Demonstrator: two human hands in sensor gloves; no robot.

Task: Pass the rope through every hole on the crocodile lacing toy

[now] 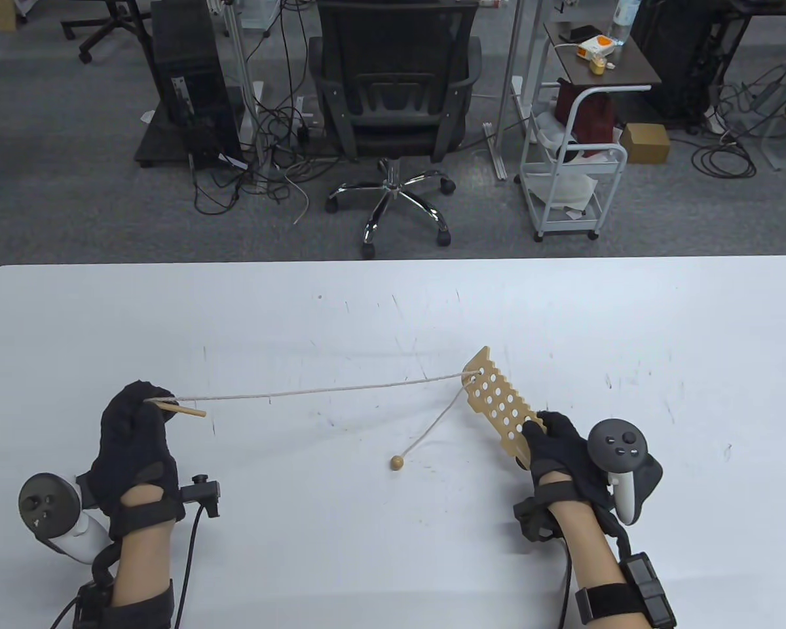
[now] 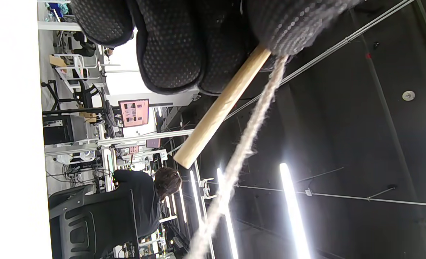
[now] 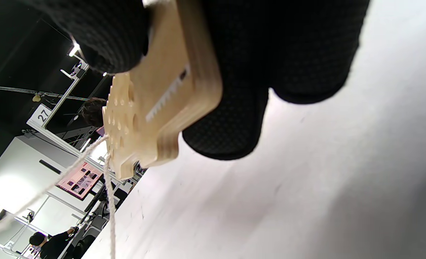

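From above, your left hand (image 1: 135, 432) sits near the bench's (image 1: 393, 314) left front, its fingers pinching the wooden needle (image 1: 185, 410) at the rope's (image 1: 321, 390) end. The rope runs taut from there across to the crocodile (image 1: 503, 407), entering a hole at its far end. A second stretch of rope drops from that same end to a wooden bead (image 1: 397, 462) lying on the bench between your hands. Your right hand (image 1: 566, 455) grips the crocodile by its near end and holds it tilted, the far end raised off the bench. Beyond the bench stand an office chair (image 1: 393, 92) and a white cart (image 1: 573, 164). In the left wrist view, your gloved fingers (image 2: 170, 46) curl round the needle (image 2: 222, 108), and the fuzzy rope (image 2: 241, 151) leaves the same pinch beside it. In the right wrist view, your fingers (image 3: 256, 54) and thumb clamp the crocodile (image 3: 155, 108) from both faces above the white bench (image 3: 306, 180); two strands of rope (image 3: 107, 180) leave its far end, one hanging down and one slanting off to the lower left.
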